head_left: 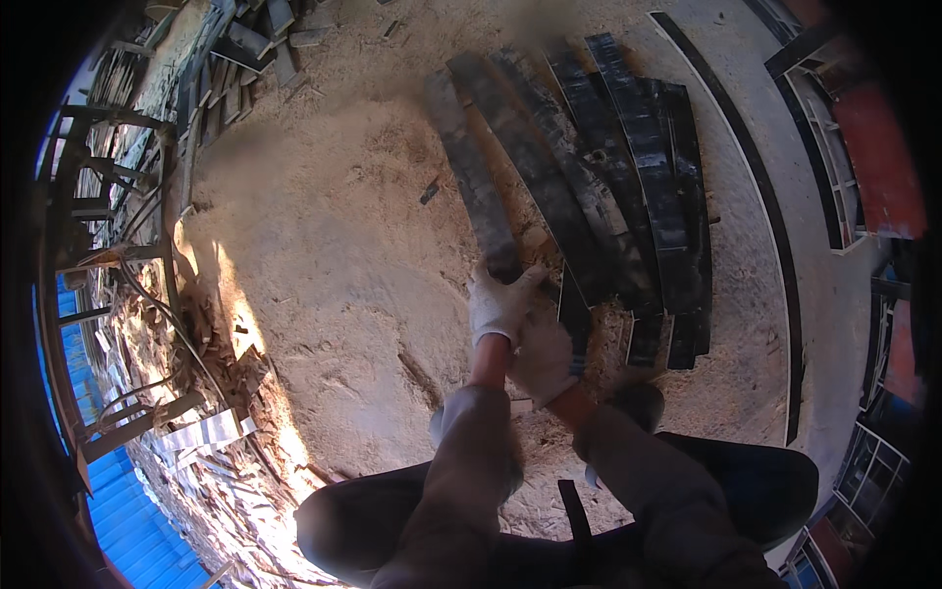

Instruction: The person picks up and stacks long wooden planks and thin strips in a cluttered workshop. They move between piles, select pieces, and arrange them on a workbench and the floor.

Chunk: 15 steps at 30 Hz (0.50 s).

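Only the head view here: left hand (498, 306) has thumb and fingers partly spread around the near end of the leftmost dark board (475, 187), but I can't tell if it's really gripping. Right hand (543, 361) is just beside it, fingers too blurred to call. If that board swings right, I'd guess its edge could snag the neighbouring board (535, 187) or pinch a glove. Bare sandy ground (324, 294) leaves way more room leftward, tbh.
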{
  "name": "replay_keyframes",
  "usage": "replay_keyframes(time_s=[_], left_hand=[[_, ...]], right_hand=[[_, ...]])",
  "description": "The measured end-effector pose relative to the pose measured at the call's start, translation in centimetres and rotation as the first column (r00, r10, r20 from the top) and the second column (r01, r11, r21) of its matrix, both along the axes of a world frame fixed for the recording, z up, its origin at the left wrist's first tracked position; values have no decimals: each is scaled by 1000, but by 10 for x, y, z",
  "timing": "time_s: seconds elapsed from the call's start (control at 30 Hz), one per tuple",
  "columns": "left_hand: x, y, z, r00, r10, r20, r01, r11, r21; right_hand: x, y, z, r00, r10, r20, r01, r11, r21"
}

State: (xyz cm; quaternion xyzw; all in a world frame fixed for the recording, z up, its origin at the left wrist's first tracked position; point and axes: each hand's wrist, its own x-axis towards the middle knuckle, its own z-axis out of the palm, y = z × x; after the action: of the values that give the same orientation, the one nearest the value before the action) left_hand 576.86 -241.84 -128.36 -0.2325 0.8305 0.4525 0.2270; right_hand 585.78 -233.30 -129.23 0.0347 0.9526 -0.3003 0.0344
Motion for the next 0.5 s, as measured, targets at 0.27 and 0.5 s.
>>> replay_keyframes(time_s=[0.27,0.5], left_hand=[[14,17,-15,983,-163,-87,93,844,-529],[-7,-22,26,944,217,248,-280,135,950]], right_hand=[[-58,82,-9,984,-170,54,109,812,574],[-68,84,-14,988,-153,2,132,861,491]])
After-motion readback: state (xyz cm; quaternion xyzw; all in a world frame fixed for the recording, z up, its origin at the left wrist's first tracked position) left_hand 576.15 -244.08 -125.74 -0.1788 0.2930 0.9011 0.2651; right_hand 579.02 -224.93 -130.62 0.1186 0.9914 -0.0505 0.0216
